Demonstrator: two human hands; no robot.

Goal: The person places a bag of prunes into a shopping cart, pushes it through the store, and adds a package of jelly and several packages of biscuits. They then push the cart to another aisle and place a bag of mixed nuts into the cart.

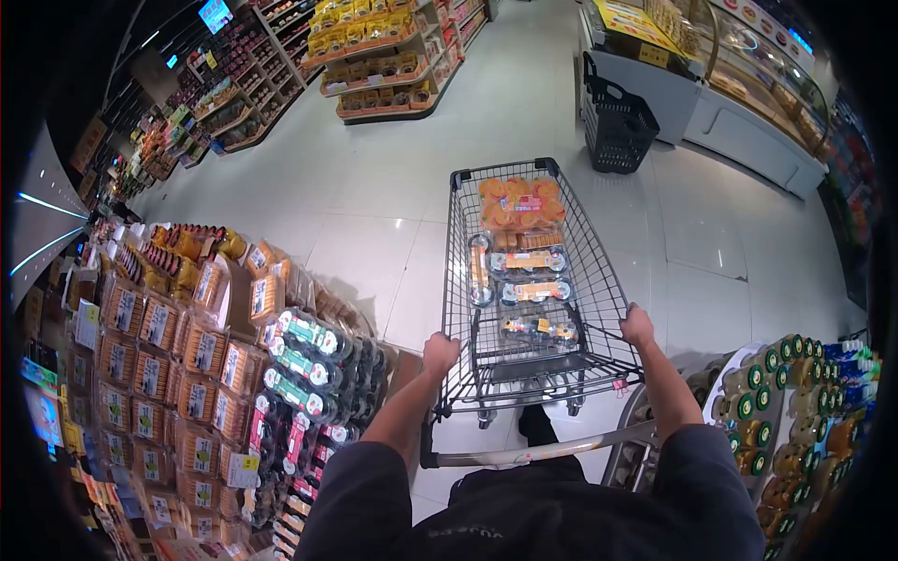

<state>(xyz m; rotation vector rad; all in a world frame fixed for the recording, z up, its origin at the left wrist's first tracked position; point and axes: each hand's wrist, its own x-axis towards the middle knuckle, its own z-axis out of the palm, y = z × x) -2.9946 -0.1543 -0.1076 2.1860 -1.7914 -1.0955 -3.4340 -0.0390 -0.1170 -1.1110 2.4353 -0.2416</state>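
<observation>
A black wire shopping cart stands in front of me. My left hand is closed on the left side rim of its basket, near the back. On the opposite rim my right hand is closed too, a little further forward. At the basket's front lies a clear pack of round orange items with a red label. Behind it sit several clear-wrapped packs with yellow-orange labels, one nearest to me and one standing along the left wall. The cart's push bar runs close to my body.
Stacked boxed packs and green-labelled packs fill a display close on my left. Jars with green lids stand on shelving at right. Ahead are a black shopping basket on the floor, a glass counter and a snack shelf.
</observation>
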